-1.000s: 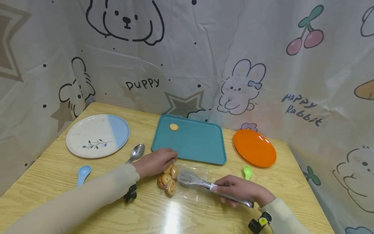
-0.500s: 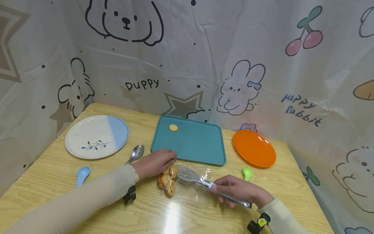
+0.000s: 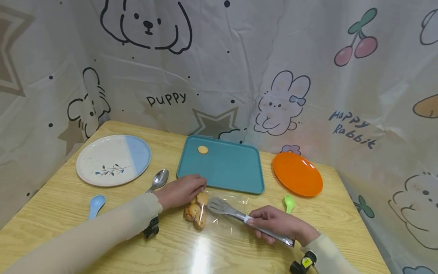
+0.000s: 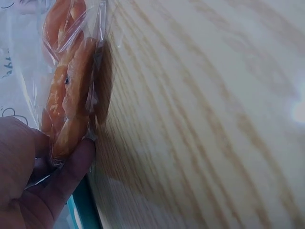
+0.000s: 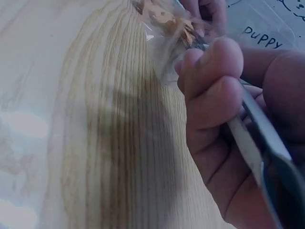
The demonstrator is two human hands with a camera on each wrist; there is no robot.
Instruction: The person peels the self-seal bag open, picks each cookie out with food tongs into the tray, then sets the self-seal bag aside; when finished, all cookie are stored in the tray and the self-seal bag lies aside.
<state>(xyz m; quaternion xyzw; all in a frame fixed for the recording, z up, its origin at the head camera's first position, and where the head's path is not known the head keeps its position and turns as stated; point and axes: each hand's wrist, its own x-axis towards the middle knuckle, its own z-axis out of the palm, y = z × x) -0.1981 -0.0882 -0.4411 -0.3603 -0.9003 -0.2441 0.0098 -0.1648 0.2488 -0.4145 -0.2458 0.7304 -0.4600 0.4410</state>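
My left hand (image 3: 183, 191) pinches the edge of a clear plastic bag (image 3: 232, 226) that holds several cookies (image 3: 194, 212). Seen from the left wrist, thumb and finger close on the bag's end beside a cookie (image 4: 71, 90). Metal tongs (image 3: 236, 214) with a slotted head are gripped by the handle in my right hand (image 3: 280, 224). Their head lies at the bag, close to the cookies; whether it touches one, I cannot tell. In the right wrist view, curled fingers (image 5: 217, 95) wrap the tongs' arms (image 5: 259, 124), and the head is mostly hidden.
Behind the bag lies a teal tray (image 3: 232, 163) with one round cookie (image 3: 203, 150). A white-and-blue plate (image 3: 102, 156), a metal spoon (image 3: 160, 178) and a blue spoon (image 3: 97, 203) are left. An orange plate (image 3: 297, 173) and a green spoon (image 3: 289, 201) are right.
The tongs' head has turned slightly, so its slots show more plainly. The cookies near it have shifted a little in the bag. Both hands keep nearly the same places.
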